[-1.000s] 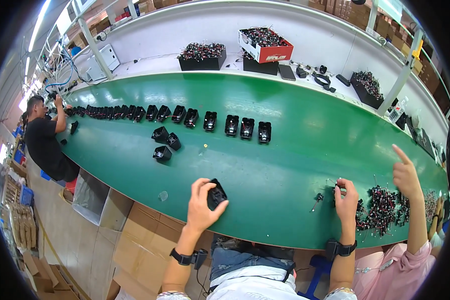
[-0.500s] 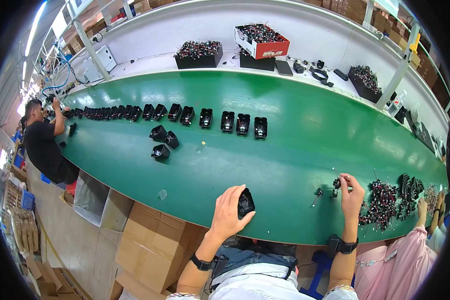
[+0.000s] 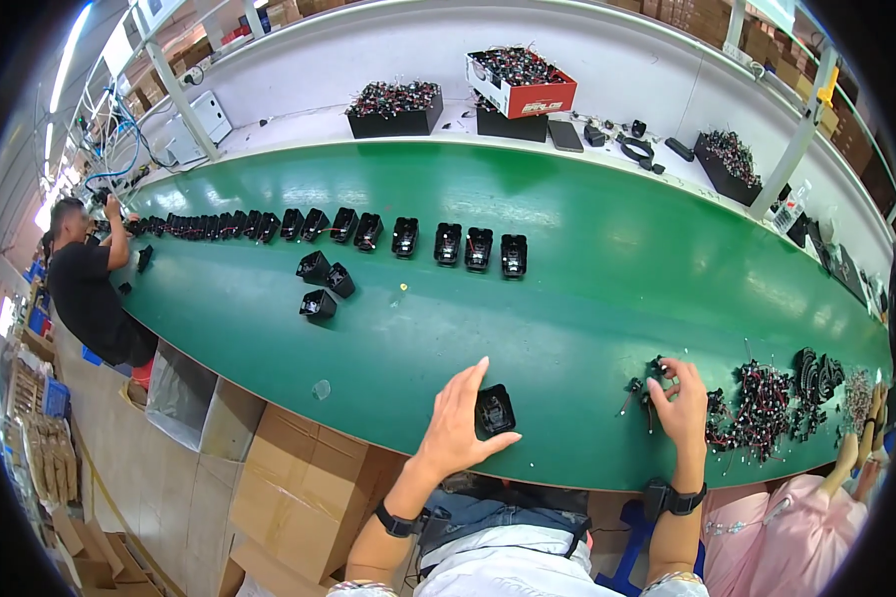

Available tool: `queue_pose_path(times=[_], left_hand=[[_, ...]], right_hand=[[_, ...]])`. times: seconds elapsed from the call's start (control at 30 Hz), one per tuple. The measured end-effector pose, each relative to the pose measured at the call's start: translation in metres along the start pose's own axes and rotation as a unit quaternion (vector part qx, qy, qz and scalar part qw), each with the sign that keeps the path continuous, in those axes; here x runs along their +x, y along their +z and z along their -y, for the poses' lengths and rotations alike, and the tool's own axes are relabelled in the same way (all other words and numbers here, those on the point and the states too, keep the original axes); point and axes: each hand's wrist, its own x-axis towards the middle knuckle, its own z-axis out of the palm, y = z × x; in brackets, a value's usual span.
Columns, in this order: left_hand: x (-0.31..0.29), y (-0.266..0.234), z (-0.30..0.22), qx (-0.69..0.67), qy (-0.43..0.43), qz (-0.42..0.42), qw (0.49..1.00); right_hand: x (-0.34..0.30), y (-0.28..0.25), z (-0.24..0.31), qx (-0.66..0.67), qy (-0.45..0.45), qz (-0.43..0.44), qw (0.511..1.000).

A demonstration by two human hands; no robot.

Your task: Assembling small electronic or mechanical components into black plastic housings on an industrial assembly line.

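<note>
A black plastic housing (image 3: pixel 496 409), its hollow side up, stands on the green table near the front edge. Beside it rests my left hand (image 3: pixel 456 426), open, thumb and fingers spread around the housing's left and near sides. Farther right, the fingers of my right hand (image 3: pixel 681 400) are pinched on a small black wired part (image 3: pixel 657 366). Similar wired parts (image 3: pixel 635 386) lie just left of those fingers. A loose heap of the parts with red and black wires (image 3: pixel 762 408) lies to the right of my right hand.
A long row of black housings (image 3: pixel 405 237) runs along the table, with three more housings (image 3: pixel 317 304) nearer. Boxes of wired parts (image 3: pixel 396 109) stand on the back shelf. At far left a person (image 3: pixel 95 269) works; at right, a pink-sleeved person's hand (image 3: pixel 846 453) reaches in.
My left fingers have spread away from the housing, which now shows more of its inside. My right hand has shifted slightly left and nearer with the wired part.
</note>
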Motion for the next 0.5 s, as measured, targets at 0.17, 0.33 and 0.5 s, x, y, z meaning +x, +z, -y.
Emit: queue_pose_path(times=[0.17, 0.33, 0.5], left_hand=[[0.057, -0.052, -0.002, -0.059, -0.035, -0.018, 0.997], [0.117, -0.098, -0.028, -0.308, -0.056, -0.024, 0.949], [0.081, -0.075, -0.02, -0.298, -0.033, -0.021, 0.954]], right_hand=[[-0.009, -0.003, 0.02, -0.004, 0.045, 0.045, 0.998], [-0.029, -0.011, 0.032, 0.007, 0.049, 0.045, 0.998], [-0.046, -0.002, 0.016, 0.045, 0.022, 0.034, 0.998]])
